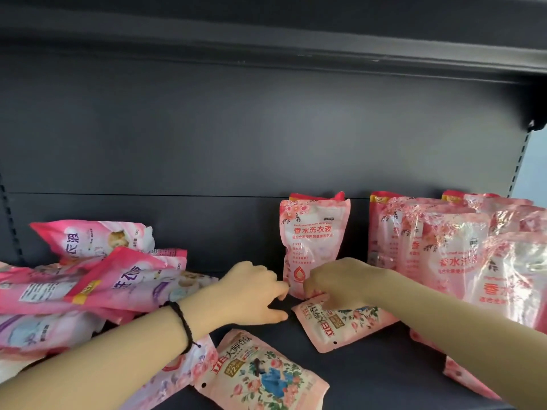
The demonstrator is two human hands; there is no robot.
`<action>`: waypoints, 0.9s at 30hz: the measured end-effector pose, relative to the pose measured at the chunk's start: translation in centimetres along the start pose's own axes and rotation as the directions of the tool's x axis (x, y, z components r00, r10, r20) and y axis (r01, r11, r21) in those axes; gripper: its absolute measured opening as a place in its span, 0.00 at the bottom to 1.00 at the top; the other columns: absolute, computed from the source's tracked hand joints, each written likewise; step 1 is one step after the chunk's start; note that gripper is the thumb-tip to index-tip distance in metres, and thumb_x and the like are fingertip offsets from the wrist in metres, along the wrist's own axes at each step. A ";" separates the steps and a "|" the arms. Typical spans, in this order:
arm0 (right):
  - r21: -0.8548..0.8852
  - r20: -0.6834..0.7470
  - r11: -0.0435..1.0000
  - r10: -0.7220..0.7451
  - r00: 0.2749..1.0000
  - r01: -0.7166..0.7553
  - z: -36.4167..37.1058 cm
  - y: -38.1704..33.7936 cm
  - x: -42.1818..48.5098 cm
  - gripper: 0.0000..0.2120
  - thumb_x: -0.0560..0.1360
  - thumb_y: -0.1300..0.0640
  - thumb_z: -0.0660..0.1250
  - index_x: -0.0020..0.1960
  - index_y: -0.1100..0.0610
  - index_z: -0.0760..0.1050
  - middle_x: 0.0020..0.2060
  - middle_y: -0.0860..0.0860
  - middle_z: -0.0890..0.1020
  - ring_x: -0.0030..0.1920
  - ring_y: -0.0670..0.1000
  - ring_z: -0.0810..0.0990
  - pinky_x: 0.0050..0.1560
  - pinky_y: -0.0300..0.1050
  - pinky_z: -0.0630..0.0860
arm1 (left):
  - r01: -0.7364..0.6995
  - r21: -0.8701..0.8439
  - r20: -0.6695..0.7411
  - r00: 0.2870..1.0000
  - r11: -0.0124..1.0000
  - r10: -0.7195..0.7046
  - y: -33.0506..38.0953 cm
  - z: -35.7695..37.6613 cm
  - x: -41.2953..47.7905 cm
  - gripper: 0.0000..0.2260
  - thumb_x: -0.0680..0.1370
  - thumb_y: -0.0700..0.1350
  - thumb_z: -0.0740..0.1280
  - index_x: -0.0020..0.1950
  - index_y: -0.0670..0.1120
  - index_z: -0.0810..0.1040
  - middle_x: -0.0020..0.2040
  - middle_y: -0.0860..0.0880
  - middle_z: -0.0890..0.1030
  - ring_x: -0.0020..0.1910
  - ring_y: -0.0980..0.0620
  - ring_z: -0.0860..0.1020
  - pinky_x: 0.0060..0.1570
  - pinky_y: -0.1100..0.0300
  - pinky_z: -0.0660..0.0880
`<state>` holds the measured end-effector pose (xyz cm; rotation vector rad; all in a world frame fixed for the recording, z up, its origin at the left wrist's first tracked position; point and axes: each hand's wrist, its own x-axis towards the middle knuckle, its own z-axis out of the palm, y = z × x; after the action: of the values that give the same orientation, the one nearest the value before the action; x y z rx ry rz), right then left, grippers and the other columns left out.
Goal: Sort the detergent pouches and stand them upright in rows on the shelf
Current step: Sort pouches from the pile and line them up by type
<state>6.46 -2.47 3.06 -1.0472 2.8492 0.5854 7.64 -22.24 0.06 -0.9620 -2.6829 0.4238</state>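
Flat floral detergent pouch (pixel 340 325) lying on the shelf (pixel 379 377), upper edge pinched under curled fingers (pixel 318 292) of right hand (pixel 340 281). Left hand (pixel 251 291) just beside, loosely curled, empty. Upright pouch (pixel 313 241) directly behind both hands; upright rows (pixel 444 250) right of fingers; toppled heap (pixel 88 288) left; second flat pouch (pixel 263 377) nearer the wearer.
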 end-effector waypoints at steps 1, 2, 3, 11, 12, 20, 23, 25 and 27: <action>-0.025 0.022 1.000 0.000 1.000 0.000 0.1 -0.2 0.7 0.19 0.78 0.57 0.63 0.68 0.50 0.70 0.60 0.49 0.77 0.59 0.53 0.76 0.55 0.50 0.76 | 0.001 0.006 0.008 1.000 1.000 -0.001 -0.2 0.3 0.0 0.21 0.78 0.63 0.58 0.63 0.51 0.74 0.53 0.51 0.79 0.53 0.50 0.76 0.51 0.51 0.73; -0.055 0.050 0.999 0.001 0.999 0.001 0.3 -0.4 1.4 0.19 0.78 0.57 0.63 0.69 0.51 0.70 0.61 0.50 0.76 0.60 0.53 0.76 0.56 0.50 0.76 | 0.004 0.004 0.021 1.000 1.000 -0.004 -0.4 0.7 -0.1 0.21 0.78 0.63 0.57 0.63 0.51 0.74 0.54 0.50 0.79 0.54 0.49 0.76 0.52 0.51 0.72; -0.088 0.088 0.996 0.005 0.996 0.002 0.6 -0.6 2.0 0.20 0.78 0.56 0.63 0.70 0.52 0.69 0.62 0.51 0.76 0.60 0.54 0.76 0.56 0.50 0.76 | 0.008 -0.001 0.035 0.999 1.000 -0.008 -0.5 1.0 -0.1 0.21 0.78 0.63 0.57 0.63 0.51 0.74 0.54 0.50 0.79 0.54 0.49 0.76 0.52 0.51 0.71; 0.029 0.380 0.997 0.050 0.924 -0.066 1.4 -0.9 4.1 0.25 0.78 0.56 0.65 0.73 0.56 0.65 0.67 0.54 0.73 0.65 0.56 0.72 0.61 0.49 0.72 | 0.129 -0.180 0.144 0.984 0.975 -0.104 -0.1 1.4 -1.3 0.21 0.78 0.63 0.57 0.64 0.53 0.74 0.57 0.51 0.78 0.56 0.50 0.76 0.55 0.52 0.71; 0.078 0.379 0.995 0.035 0.925 -0.069 1.2 -0.7 4.0 0.26 0.76 0.56 0.67 0.72 0.56 0.66 0.67 0.53 0.72 0.65 0.55 0.72 0.61 0.48 0.72 | 0.155 -0.216 0.152 0.981 0.964 -0.124 0.0 1.3 -1.5 0.20 0.78 0.63 0.57 0.63 0.54 0.74 0.57 0.52 0.78 0.55 0.51 0.76 0.54 0.53 0.72; 0.408 -0.052 0.913 0.017 0.999 0.005 0.1 1.6 0.8 0.07 0.76 0.54 0.68 0.52 0.53 0.74 0.48 0.47 0.75 0.50 0.49 0.75 0.50 0.41 0.71 | 0.344 -0.813 0.171 0.913 0.469 -0.371 -0.1 1.3 -1.2 0.12 0.77 0.59 0.64 0.54 0.54 0.80 0.52 0.57 0.81 0.50 0.61 0.78 0.51 0.62 0.75; 0.605 -0.369 0.791 0.177 0.912 0.091 -0.5 2.4 -1.1 0.09 0.76 0.57 0.67 0.41 0.51 0.69 0.36 0.45 0.71 0.36 0.44 0.68 0.37 0.34 0.66 | 0.284 -0.947 0.186 0.863 0.147 -0.469 -0.4 0.1 -0.7 0.11 0.79 0.58 0.62 0.51 0.54 0.80 0.50 0.57 0.82 0.50 0.59 0.79 0.48 0.62 0.76; 0.733 -0.470 0.668 0.362 0.805 0.128 -0.4 2.6 -1.6 0.09 0.77 0.58 0.67 0.41 0.54 0.69 0.34 0.45 0.72 0.34 0.44 0.69 0.36 0.34 0.67 | 0.215 -0.977 0.185 0.837 -0.002 -0.515 -0.2 -0.6 -0.3 0.10 0.78 0.57 0.64 0.53 0.55 0.79 0.51 0.56 0.83 0.51 0.59 0.80 0.50 0.60 0.77; 0.894 -0.417 0.382 0.520 0.746 0.234 0.2 2.6 -1.7 0.04 0.77 0.59 0.67 0.45 0.57 0.72 0.38 0.49 0.80 0.38 0.48 0.80 0.39 0.40 0.76 | 0.167 -0.982 0.189 0.808 -0.090 -0.559 0.4 -1.0 0.3 0.11 0.77 0.55 0.68 0.57 0.54 0.77 0.53 0.55 0.82 0.52 0.58 0.80 0.51 0.59 0.78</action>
<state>6.11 0.51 4.08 -0.7561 2.8882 -1.6326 8.00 -21.58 0.85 -0.2271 -2.4073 -1.9075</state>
